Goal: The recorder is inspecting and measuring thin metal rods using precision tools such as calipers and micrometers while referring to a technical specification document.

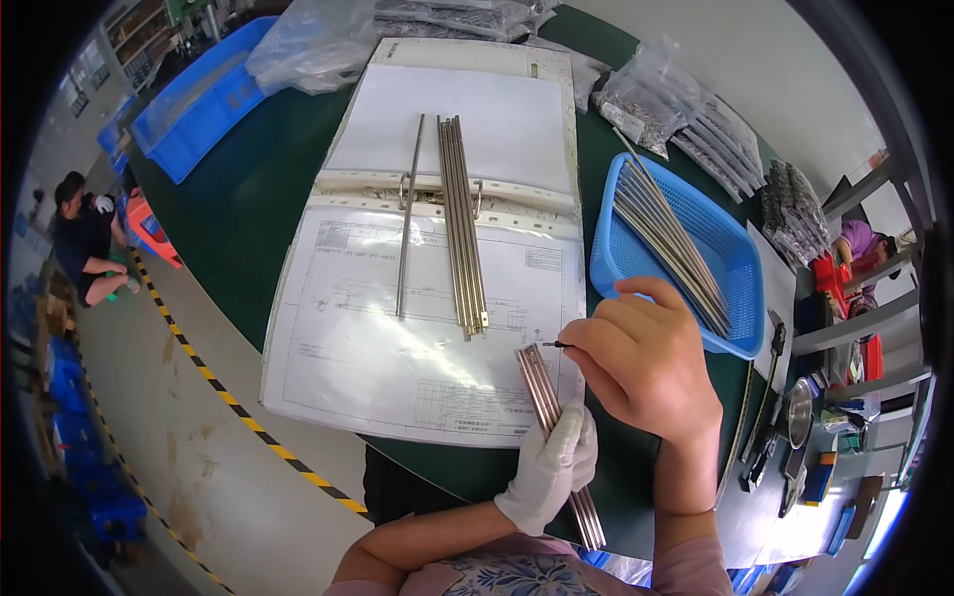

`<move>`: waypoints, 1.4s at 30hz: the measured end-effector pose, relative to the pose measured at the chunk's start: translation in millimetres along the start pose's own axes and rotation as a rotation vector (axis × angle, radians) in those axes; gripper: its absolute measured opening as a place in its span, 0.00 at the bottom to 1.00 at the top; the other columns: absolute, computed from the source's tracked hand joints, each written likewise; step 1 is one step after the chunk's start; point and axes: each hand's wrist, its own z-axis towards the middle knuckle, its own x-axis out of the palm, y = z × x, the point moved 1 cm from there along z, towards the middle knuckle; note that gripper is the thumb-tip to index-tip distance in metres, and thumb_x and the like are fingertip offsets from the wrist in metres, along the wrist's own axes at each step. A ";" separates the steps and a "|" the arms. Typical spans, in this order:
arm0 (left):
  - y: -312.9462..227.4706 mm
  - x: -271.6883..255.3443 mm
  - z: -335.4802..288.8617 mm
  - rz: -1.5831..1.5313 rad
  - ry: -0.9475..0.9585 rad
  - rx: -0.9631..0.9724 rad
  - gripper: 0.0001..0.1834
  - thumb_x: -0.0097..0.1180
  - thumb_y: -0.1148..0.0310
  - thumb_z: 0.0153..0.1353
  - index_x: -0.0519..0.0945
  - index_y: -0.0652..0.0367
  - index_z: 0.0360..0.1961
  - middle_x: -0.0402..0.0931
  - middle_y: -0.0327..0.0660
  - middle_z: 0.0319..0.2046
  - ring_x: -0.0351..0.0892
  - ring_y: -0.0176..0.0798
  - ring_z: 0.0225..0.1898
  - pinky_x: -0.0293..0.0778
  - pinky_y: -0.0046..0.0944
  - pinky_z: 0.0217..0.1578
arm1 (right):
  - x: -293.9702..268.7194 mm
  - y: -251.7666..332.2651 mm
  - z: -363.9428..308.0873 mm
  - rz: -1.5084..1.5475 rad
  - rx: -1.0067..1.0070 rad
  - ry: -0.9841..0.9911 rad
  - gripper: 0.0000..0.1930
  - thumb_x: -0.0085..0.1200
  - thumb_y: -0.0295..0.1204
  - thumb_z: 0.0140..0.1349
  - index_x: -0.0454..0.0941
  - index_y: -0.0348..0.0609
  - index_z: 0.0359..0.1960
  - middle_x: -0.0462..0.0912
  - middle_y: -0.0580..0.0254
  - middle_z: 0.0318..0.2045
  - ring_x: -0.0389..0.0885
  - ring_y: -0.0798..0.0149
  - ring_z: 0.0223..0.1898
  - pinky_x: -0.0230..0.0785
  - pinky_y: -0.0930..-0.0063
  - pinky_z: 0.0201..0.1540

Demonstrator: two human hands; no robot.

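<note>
**Gripping slim rods [540, 382] and pinching a fine tool [562, 345] beside an open binder [527, 139]**

At the binder's lower right corner, closing the gloved left hand [556, 462] around the slim rods partway along, leaving both ends free and slanting the upper ends over the page; probably keeping them level and exposed this way. Just off the binder's right edge, pinching the fine tool between thumb and forefinger of the bare right hand [646, 358], pointing it toward those upper ends, perhaps for delicate control; not being able to tell whether touching.

On the binder, supporting a rod bundle [460, 228] across the rings, with a single rod [410, 219] lying apart to its left, likely keeping it distinct.

Right of the binder, holding basket rods [671, 243] aslant in a blue basket [730, 248], presumably for want of length.

Beyond the binder's upper right, piling clear plastic bags [641, 104] on the green surface [238, 238]; beyond its upper left, standing a blue bin [214, 129] there. Farthest, well left of the binder, crouching on the floor: a person [84, 233].

Counting one binder, one fine tool, one single rod, one basket, one bin; perhaps four rods in the grip, perhaps five or six in the bundle; being unable, through overlap, to number the basket rods or bags.
</note>
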 end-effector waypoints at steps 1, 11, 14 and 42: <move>0.0 0.1 0.4 0.023 0.000 0.002 0.17 0.42 0.53 0.67 0.62 0.51 0.25 0.50 0.29 0.13 0.45 0.25 0.11 0.45 0.28 0.12 | 0.9 -0.9 -0.8 0.006 0.011 0.005 0.08 0.60 0.24 0.45 0.76 0.45 0.27 0.70 0.67 0.18 0.72 0.62 0.21 0.67 0.63 0.42; 0.1 1.1 1.0 0.007 -0.005 -0.009 0.17 0.42 0.53 0.67 0.62 0.51 0.25 0.50 0.29 0.13 0.46 0.25 0.11 0.45 0.28 0.12 | 2.7 -1.2 0.3 0.017 -0.035 0.014 0.07 0.59 0.25 0.45 0.74 0.45 0.26 0.71 0.66 0.19 0.73 0.61 0.23 0.68 0.63 0.42; 0.8 0.0 1.7 -0.008 0.009 -0.008 0.17 0.42 0.53 0.67 0.62 0.51 0.25 0.50 0.29 0.13 0.46 0.25 0.11 0.45 0.28 0.12 | 1.1 -0.8 4.2 -0.017 -0.054 0.033 0.06 0.56 0.27 0.45 0.70 0.45 0.22 0.69 0.65 0.19 0.74 0.61 0.25 0.68 0.63 0.41; 11.5 -15.2 7.6 -0.159 0.054 0.007 0.07 0.47 0.61 0.66 0.71 0.48 0.32 0.63 0.23 0.24 0.62 0.17 0.20 0.57 0.21 0.16 | -10.9 0.0 17.8 -0.221 -0.188 0.170 0.11 0.60 0.35 0.49 0.71 0.46 0.24 0.69 0.65 0.18 0.74 0.60 0.24 0.66 0.64 0.41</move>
